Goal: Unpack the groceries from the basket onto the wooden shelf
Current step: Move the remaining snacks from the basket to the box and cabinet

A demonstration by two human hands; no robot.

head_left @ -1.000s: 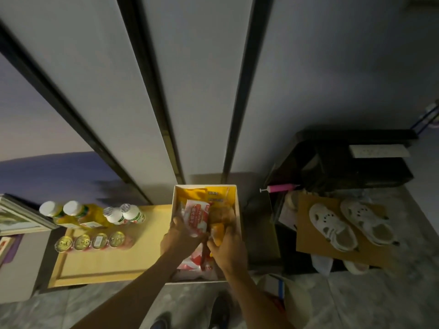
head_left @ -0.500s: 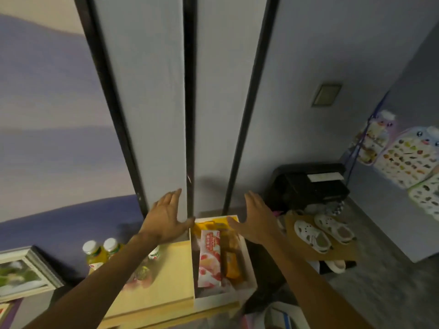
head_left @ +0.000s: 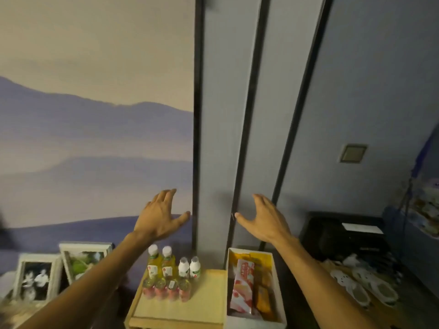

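— Holding anything?
— No. My left hand (head_left: 161, 217) and right hand (head_left: 263, 222) are raised with fingers spread, both empty.
— And the basket?
— The white, boxy basket (head_left: 255, 324) sits below my right hand, touching the wooden shelf (head_left: 190, 309). A pink-and-white packet (head_left: 242, 283) lies inside beside orange packets (head_left: 262, 295), maybe bread; it's dim.
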